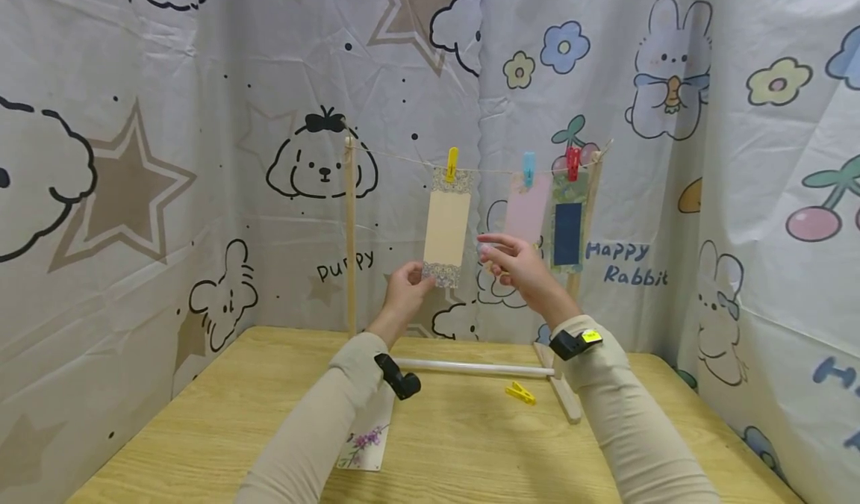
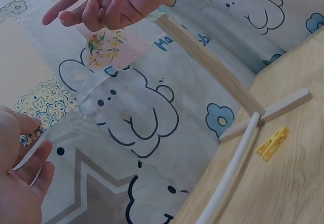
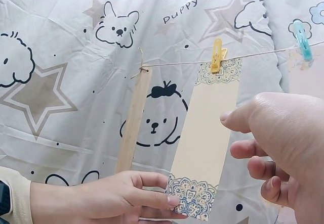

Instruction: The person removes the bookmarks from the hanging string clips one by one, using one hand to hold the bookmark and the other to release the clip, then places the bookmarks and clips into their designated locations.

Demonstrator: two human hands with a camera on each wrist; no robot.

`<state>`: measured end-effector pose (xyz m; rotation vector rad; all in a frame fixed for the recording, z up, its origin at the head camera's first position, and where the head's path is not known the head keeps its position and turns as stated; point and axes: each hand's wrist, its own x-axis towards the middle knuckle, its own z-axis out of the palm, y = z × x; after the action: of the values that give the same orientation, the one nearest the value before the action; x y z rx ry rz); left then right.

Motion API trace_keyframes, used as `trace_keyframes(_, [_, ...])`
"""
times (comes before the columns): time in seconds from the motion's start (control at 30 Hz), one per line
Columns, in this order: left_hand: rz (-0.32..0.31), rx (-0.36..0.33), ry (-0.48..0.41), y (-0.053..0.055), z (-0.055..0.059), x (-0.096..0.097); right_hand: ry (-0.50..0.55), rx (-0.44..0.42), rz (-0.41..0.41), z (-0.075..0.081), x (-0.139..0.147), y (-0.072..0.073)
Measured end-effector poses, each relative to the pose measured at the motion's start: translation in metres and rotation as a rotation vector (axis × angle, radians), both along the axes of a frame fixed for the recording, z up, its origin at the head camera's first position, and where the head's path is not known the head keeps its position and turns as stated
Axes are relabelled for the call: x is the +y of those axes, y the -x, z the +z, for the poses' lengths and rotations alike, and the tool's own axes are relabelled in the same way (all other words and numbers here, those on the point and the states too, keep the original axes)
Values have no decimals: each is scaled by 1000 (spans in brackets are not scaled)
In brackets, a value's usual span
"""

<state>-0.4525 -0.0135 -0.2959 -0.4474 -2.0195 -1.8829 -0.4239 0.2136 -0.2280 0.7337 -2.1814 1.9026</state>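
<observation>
A cream bookmark card (image 1: 446, 228) with lacy patterned ends hangs from a string, held at its top by a yellow clothespin (image 1: 453, 166). My left hand (image 1: 405, 293) pinches the card's lower left corner, its thumb in front as the right wrist view shows. To the right of the card, my right hand (image 1: 527, 269) is raised with loosely bent fingers and holds nothing. Behind that hand hangs a pink card (image 1: 526, 209) under a blue clothespin (image 1: 528, 169). Further right, a green card with a dark blue panel (image 1: 568, 234) hangs from a red clothespin (image 1: 573, 163).
The string runs between two wooden posts (image 1: 350, 235) joined low down by a white rod (image 1: 477, 368). A loose yellow clothespin (image 1: 520, 393) lies on the wooden table (image 1: 463, 444). A white card with purple flowers (image 1: 366, 444) lies partly under my left forearm.
</observation>
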Motion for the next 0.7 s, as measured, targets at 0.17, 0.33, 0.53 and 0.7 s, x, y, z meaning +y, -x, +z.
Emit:
trace_keyframes(0.17, [4,8,-5,-1,1,0,7,11,-16,5,1,-2])
trace_keyframes(0.33, [0,13,-15,-1,-1,0,10,21,-18,9,2,-4])
trace_keyframes(0.53, [-6,0,-29,-2,0,0,-3,20,-7,15,1,-5])
trace_keyframes(0.7, [-23,-15,-60,-3,1,1,-19,29,-18,20,0,-5])
